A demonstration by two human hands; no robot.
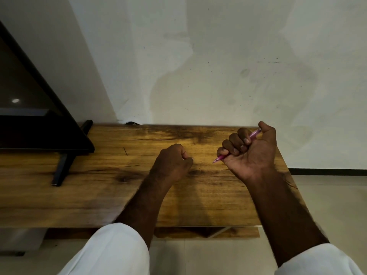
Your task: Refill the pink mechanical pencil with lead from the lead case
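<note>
My right hand (252,151) is wrapped in a fist around the pink mechanical pencil (218,158), held above the wooden table (99,195). Its tip points left and down, and my thumb rests on its back end near the far table edge. My left hand (172,163) is curled closed in the middle of the table, a short gap left of the pencil tip; whether it holds anything I cannot tell. One thin dark lead (125,151) lies on the wood to the left. No lead case is in view.
A black monitor (29,108) on a black stand (63,167) takes up the table's left end. A white wall rises behind the table. The right table edge drops to a tiled floor (327,199). White sleeves cover both forearms near the bottom.
</note>
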